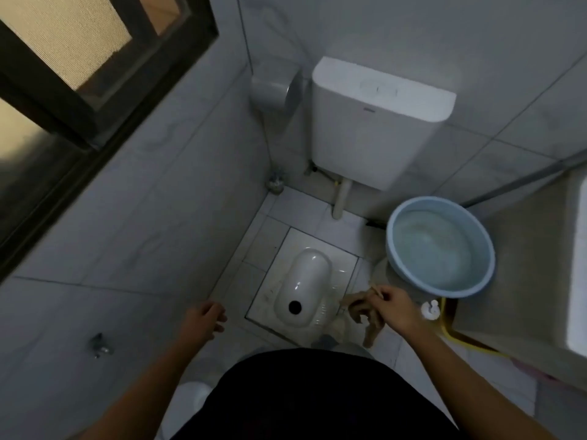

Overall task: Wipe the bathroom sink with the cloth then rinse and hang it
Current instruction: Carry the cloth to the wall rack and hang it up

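Fingers [379, 296] of right hand [395, 308] pinch tan cloth [365, 314] hanging limp; left hand [206, 317] loosely open, empty; best gather dangling folds before carrying toward sink [576, 281] at right.

**Where things stand in the bathroom**

We see the squat pan [303, 289] set in the floor [305, 217] ahead of us, with the cistern [378, 122] on the wall behind it and the paper holder [274, 90] to the cistern's left. The basin [440, 249] sits right of the pan, beside the table [514, 265] at far right. A window [79, 68] fills the left wall. Our right hand [395, 308] holds the cloth [362, 308] between pan and basin; our left hand [206, 319] hangs left of the pan.
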